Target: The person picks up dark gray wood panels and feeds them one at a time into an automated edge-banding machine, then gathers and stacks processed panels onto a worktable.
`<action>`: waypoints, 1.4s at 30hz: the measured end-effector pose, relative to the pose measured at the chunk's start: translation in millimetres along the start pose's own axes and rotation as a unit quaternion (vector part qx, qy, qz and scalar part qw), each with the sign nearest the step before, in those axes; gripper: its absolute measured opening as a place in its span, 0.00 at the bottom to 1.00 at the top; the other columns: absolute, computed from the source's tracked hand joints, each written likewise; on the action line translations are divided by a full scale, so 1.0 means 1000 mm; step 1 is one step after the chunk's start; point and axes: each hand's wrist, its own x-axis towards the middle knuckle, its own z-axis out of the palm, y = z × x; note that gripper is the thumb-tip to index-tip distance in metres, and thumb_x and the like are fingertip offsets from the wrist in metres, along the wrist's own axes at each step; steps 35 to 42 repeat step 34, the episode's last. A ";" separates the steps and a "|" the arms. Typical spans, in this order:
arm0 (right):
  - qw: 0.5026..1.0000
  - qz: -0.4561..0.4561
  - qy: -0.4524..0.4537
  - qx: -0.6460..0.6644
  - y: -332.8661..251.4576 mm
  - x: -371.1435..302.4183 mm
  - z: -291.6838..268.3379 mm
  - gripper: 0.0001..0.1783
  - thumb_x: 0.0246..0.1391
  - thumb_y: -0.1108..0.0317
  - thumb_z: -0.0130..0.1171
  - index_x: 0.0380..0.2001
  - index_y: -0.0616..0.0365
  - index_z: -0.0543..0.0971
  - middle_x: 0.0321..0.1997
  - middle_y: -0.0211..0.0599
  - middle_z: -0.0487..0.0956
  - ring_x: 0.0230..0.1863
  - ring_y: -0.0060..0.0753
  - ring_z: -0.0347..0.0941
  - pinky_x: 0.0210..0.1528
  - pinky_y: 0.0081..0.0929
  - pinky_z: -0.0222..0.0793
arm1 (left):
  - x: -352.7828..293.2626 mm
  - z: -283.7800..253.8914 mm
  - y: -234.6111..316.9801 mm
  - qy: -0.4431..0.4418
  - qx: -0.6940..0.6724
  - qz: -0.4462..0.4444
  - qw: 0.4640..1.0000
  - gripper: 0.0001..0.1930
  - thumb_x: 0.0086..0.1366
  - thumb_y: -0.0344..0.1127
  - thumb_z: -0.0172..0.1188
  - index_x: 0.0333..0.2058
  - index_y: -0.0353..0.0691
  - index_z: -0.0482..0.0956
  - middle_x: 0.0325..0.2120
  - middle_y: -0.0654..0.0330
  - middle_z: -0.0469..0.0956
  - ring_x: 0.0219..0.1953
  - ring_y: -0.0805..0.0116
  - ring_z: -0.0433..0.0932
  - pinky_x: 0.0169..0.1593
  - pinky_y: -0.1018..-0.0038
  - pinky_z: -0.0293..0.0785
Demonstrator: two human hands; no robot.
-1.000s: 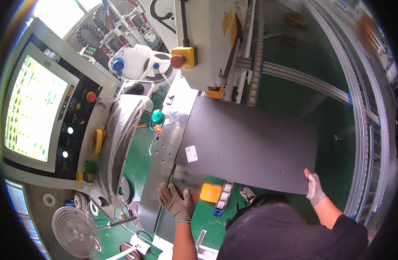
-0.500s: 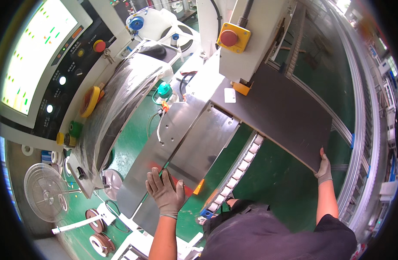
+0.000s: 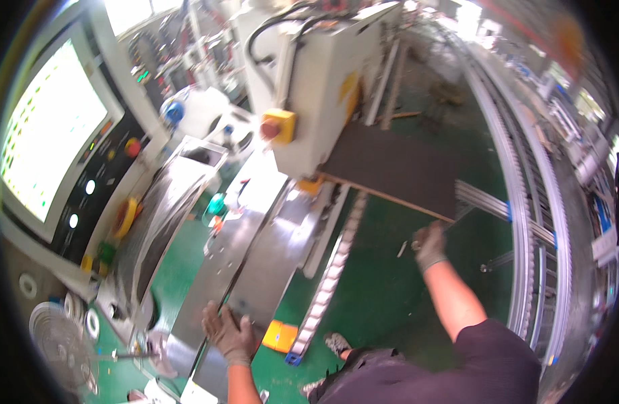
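My left hand [image 3: 228,333], in a grey glove, is spread with its palm down over the flat metal bed [image 3: 255,283] of a machine, near the long slot. It holds nothing. My right hand [image 3: 428,246], gloved too, is just below the near right corner of a dark flat board [image 3: 400,168] and looks apart from it. Its fingers are somewhat blurred but loosely open, with nothing seen in them. The board lies flat, its left end beside the white machine head [image 3: 316,94], with a pale lower edge towards me.
A row of white rollers [image 3: 329,276] runs beside the bed, with an orange-yellow block [image 3: 280,336] at its near end. At left are a lit screen [image 3: 53,135] and a fan [image 3: 60,343]. Metal rails [image 3: 518,182] curve along the right. A red button [image 3: 270,128] sits on the head.
The board has moved away from me along the machine. My right hand has come off its corner and moved inward. My left hand stays spread over the bed. The view has shifted.
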 end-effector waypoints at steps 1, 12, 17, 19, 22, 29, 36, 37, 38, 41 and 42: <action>0.998 -0.046 -0.021 -0.029 0.021 -0.021 0.022 0.07 0.62 0.59 0.48 0.34 0.47 0.69 0.24 0.31 0.68 0.22 0.27 0.68 0.23 0.24 0.66 | -0.002 0.010 -0.005 0.023 -0.004 0.012 1.000 0.29 0.57 0.51 0.58 0.53 0.39 0.72 0.69 0.48 0.55 0.71 0.46 0.49 0.72 0.52 0.41; 0.363 -0.364 -0.650 -0.560 0.094 -0.327 0.188 0.10 0.45 0.56 0.58 0.20 0.46 0.80 0.21 0.34 0.77 0.26 0.42 0.77 0.29 0.43 0.69 | -0.184 -0.004 -0.086 -0.061 0.030 0.029 0.997 0.34 0.59 0.57 0.57 0.60 0.47 0.64 0.64 0.53 0.61 0.67 0.45 0.56 0.67 0.44 0.52; 0.403 -0.538 -0.525 -0.523 0.101 -0.327 0.169 0.16 0.47 0.59 0.55 0.10 0.49 0.72 0.14 0.38 0.71 0.18 0.46 0.69 0.23 0.45 0.60 | -0.363 -0.036 -0.115 -0.016 -0.199 -0.296 0.934 0.28 0.66 0.51 0.56 0.56 0.34 0.72 0.56 0.45 0.73 0.59 0.45 0.70 0.63 0.57 0.64; 0.558 -0.495 -0.516 -0.422 0.109 -0.316 0.157 0.16 0.49 0.60 0.57 0.13 0.55 0.74 0.16 0.42 0.73 0.22 0.49 0.71 0.27 0.44 0.63 | -0.429 -0.048 -0.129 0.097 -0.242 -0.459 0.849 0.24 0.68 0.48 0.52 0.53 0.33 0.74 0.51 0.43 0.76 0.55 0.46 0.73 0.60 0.60 0.66; 0.542 -0.518 -0.498 -0.435 0.148 -0.270 0.135 0.16 0.62 0.60 0.52 0.26 0.60 0.79 0.27 0.47 0.79 0.32 0.51 0.75 0.36 0.45 0.68 | -0.555 -0.057 -0.138 0.286 -0.185 -0.649 0.681 0.20 0.67 0.44 0.47 0.43 0.33 0.80 0.43 0.41 0.79 0.50 0.45 0.76 0.55 0.59 0.69; 0.482 -0.410 -0.491 -0.599 0.164 -0.253 0.147 0.26 0.66 0.47 0.45 0.40 0.58 0.81 0.40 0.51 0.81 0.44 0.54 0.75 0.47 0.45 0.68 | -0.756 -0.031 -0.125 0.629 -0.356 -0.667 0.180 0.07 0.64 0.37 0.56 0.36 0.41 0.76 0.28 0.64 0.75 0.27 0.75 0.71 0.29 0.77 0.66; 0.466 -0.489 -0.416 -0.610 0.175 -0.272 0.153 0.28 0.65 0.44 0.46 0.42 0.58 0.82 0.37 0.52 0.83 0.41 0.56 0.79 0.43 0.51 0.70 | -0.764 -0.036 -0.183 0.654 -0.399 -0.625 0.150 0.06 0.65 0.38 0.56 0.35 0.44 0.74 0.26 0.68 0.74 0.22 0.78 0.67 0.23 0.80 0.57; 0.466 -0.489 -0.416 -0.610 0.175 -0.272 0.153 0.28 0.65 0.44 0.46 0.42 0.58 0.82 0.37 0.52 0.83 0.41 0.56 0.79 0.43 0.51 0.70 | -0.764 -0.036 -0.183 0.654 -0.399 -0.625 0.150 0.06 0.65 0.38 0.56 0.35 0.44 0.74 0.26 0.68 0.74 0.22 0.78 0.67 0.23 0.80 0.57; 0.466 -0.489 -0.416 -0.610 0.175 -0.272 0.153 0.28 0.65 0.44 0.46 0.42 0.58 0.82 0.37 0.52 0.83 0.41 0.56 0.79 0.43 0.51 0.70 | -0.764 -0.036 -0.183 0.654 -0.399 -0.625 0.150 0.06 0.65 0.38 0.56 0.35 0.44 0.74 0.26 0.68 0.74 0.22 0.78 0.67 0.23 0.80 0.57; 0.466 -0.489 -0.416 -0.610 0.175 -0.272 0.153 0.28 0.65 0.44 0.46 0.42 0.58 0.82 0.37 0.52 0.83 0.41 0.56 0.79 0.43 0.51 0.70 | -0.764 -0.036 -0.183 0.654 -0.399 -0.625 0.150 0.06 0.65 0.38 0.56 0.35 0.44 0.74 0.26 0.68 0.74 0.22 0.78 0.67 0.23 0.80 0.57; 0.466 -0.489 -0.416 -0.610 0.175 -0.272 0.153 0.28 0.65 0.44 0.46 0.42 0.58 0.82 0.37 0.52 0.83 0.41 0.56 0.79 0.43 0.51 0.70 | -0.764 -0.036 -0.183 0.654 -0.399 -0.625 0.150 0.06 0.65 0.38 0.56 0.35 0.44 0.74 0.26 0.68 0.74 0.22 0.78 0.67 0.23 0.80 0.57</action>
